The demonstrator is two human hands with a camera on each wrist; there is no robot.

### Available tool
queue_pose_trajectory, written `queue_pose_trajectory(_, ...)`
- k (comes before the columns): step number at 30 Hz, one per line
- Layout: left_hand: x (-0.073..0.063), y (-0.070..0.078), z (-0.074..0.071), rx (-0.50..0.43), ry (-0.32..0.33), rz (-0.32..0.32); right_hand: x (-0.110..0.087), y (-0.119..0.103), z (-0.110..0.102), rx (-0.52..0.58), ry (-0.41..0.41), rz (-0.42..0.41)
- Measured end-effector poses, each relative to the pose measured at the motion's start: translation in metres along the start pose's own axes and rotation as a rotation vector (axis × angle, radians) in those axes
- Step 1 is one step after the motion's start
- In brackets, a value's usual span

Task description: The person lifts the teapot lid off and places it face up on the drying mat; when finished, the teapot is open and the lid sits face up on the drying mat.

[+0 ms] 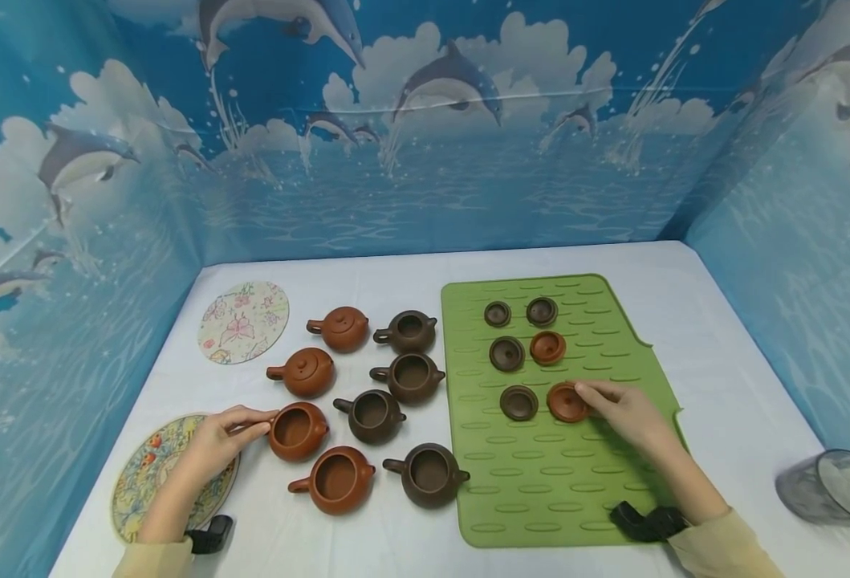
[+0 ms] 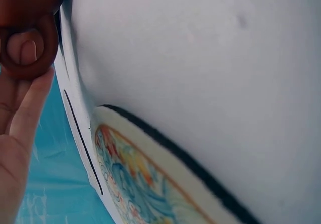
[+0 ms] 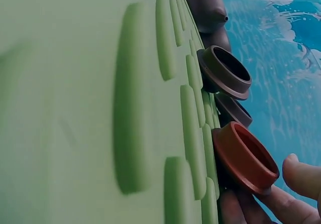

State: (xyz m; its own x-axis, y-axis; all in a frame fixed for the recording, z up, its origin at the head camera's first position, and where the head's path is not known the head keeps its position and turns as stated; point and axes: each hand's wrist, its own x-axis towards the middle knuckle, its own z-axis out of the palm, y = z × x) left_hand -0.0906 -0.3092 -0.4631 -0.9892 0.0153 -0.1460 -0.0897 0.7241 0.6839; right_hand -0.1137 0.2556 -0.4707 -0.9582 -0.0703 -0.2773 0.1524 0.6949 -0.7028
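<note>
My left hand (image 1: 215, 441) pinches the ring handle of a lidless reddish-brown teapot (image 1: 298, 431). In the left wrist view a fingertip shows through the loop of its handle (image 2: 49, 45). On the green mat lies an upturned reddish-brown lid (image 1: 566, 403), with my right hand (image 1: 627, 413) at its right edge. Fingers reach under this lid (image 3: 246, 158) in the right wrist view, while the thumb (image 3: 301, 176) stands slightly apart from the rim. Beside it is a dark brown lid (image 1: 518, 402). Another lidless reddish-brown teapot (image 1: 338, 480) stands in front of the held one.
Two lidded reddish teapots (image 1: 309, 372) stand farther back, beside several lidless dark teapots (image 1: 412, 377). More lids (image 1: 507, 353) lie upturned on the green mat (image 1: 533, 490). Round patterned mats (image 1: 244, 323) are at the left. A clear glass (image 1: 803, 490) lies at the right.
</note>
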Motion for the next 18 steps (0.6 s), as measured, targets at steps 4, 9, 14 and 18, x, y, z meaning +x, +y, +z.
queue_pose_trajectory(4, 0.001, 0.000, -0.003, 0.002, 0.003, 0.020, 0.000, -0.002, -0.001, -0.012, 0.001, -0.013)
queue_pose_trajectory(9, 0.004, 0.001, -0.008, 0.005, -0.006, 0.065, 0.001, -0.008, -0.005, -0.028, 0.001, -0.039)
queue_pose_trajectory(14, 0.011, 0.010, -0.018, 0.014, 0.019, 0.092, 0.006, -0.030, -0.014, -0.002, 0.013, -0.083)
queue_pose_trajectory(18, 0.021, 0.018, -0.027, -0.005, 0.041, 0.085, 0.016, -0.058, -0.010, 0.056, -0.004, -0.169)
